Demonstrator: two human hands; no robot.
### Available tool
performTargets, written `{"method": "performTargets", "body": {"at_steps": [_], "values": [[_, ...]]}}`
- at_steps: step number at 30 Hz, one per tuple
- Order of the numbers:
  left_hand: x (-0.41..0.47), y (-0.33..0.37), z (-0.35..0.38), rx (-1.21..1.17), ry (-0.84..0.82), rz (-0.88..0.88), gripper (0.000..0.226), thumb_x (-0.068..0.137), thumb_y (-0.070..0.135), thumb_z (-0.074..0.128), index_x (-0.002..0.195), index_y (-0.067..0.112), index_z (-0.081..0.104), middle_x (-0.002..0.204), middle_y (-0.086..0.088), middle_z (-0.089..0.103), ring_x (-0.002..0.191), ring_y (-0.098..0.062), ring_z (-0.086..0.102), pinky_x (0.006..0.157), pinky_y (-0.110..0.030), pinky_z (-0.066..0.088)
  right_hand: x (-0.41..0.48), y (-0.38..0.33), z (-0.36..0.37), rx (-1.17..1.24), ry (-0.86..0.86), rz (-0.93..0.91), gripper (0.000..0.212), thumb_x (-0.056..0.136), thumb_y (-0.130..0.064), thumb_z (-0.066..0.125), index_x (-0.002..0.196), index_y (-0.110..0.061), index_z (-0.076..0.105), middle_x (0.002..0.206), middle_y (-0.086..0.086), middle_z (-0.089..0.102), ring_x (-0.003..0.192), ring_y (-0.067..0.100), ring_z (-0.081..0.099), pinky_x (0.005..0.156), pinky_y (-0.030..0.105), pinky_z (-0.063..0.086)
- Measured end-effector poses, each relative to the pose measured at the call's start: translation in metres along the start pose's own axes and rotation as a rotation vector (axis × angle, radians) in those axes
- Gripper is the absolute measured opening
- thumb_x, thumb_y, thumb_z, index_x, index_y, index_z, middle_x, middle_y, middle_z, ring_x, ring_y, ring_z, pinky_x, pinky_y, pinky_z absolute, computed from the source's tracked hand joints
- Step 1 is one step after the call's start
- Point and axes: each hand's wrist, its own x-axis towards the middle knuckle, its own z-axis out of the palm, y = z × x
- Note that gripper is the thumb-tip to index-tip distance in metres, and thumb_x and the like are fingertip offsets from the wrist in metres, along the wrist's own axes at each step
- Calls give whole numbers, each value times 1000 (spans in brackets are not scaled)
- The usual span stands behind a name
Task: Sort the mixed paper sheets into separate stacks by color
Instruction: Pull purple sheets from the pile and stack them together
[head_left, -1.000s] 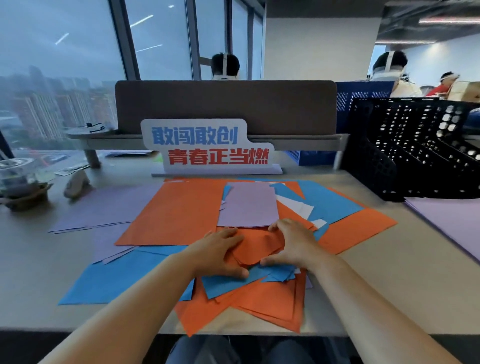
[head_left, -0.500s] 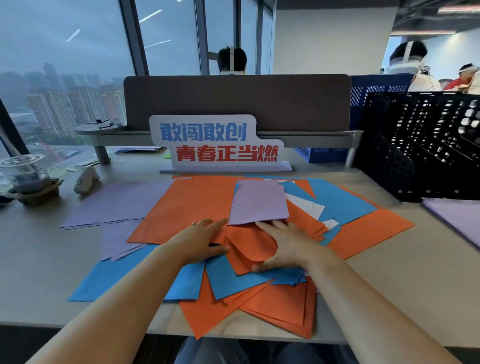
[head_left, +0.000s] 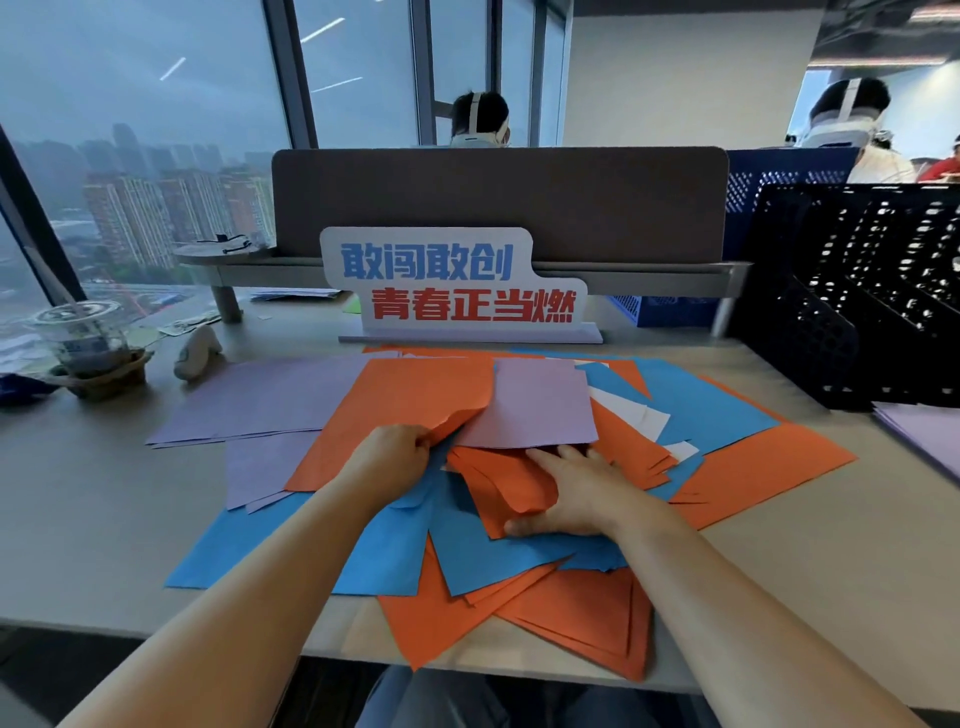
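Observation:
A mixed pile of orange, blue, purple and white sheets covers the desk's middle. My left hand (head_left: 390, 457) pinches the near edge of a large orange sheet (head_left: 410, 400), which is buckled upward there. My right hand (head_left: 576, 493) lies flat with straight fingers on a smaller orange sheet (head_left: 498, 483), fingertips at the near edge of a purple sheet (head_left: 535, 405). Blue sheets (head_left: 280, 540) lie at the front left, more orange sheets (head_left: 576, 613) overhang the front edge, and white sheets (head_left: 631, 413) peek out on the right.
Purple sheets (head_left: 260, 397) lie spread at the left. A printed sign (head_left: 452, 283) stands behind the pile before a brown divider (head_left: 498, 202). Black mesh trays (head_left: 857, 296) stand at right, with a purple stack (head_left: 924, 431) beside them. A plastic cup (head_left: 83, 338) stands far left.
My left hand moved forward from the pile's middle and took hold of the large orange sheet's edge. My right hand slid further up the small orange sheet toward the purple one.

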Motion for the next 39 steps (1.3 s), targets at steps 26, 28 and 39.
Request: {"method": "performTargets", "body": {"at_steps": [26, 28, 39], "values": [[-5, 44, 27, 260, 25, 613, 62, 84, 56, 52, 139, 29, 41, 133, 11, 50, 120, -12, 49, 93, -25, 40, 28, 41, -15, 974, 225, 34, 42, 89, -34, 60, 128, -18, 55, 134, 2, 51, 122, 17, 48, 100, 30, 42], [-3, 45, 26, 277, 35, 632, 51, 87, 45, 51, 136, 31, 44, 131, 11, 52, 119, -14, 50, 92, -26, 42, 37, 40, -17, 1195, 175, 84, 41, 92, -25, 57, 130, -11, 52, 132, 4, 53, 119, 18, 50, 102, 33, 43], [-6, 43, 21, 214, -41, 560, 111, 58, 90, -3, 131, 27, 51, 121, 9, 57, 109, -14, 55, 85, -31, 47, 52, 50, -27, 1082, 448, 219, 45, 94, -6, 47, 139, -5, 42, 147, 8, 39, 135, 23, 37, 102, 25, 29]]}}
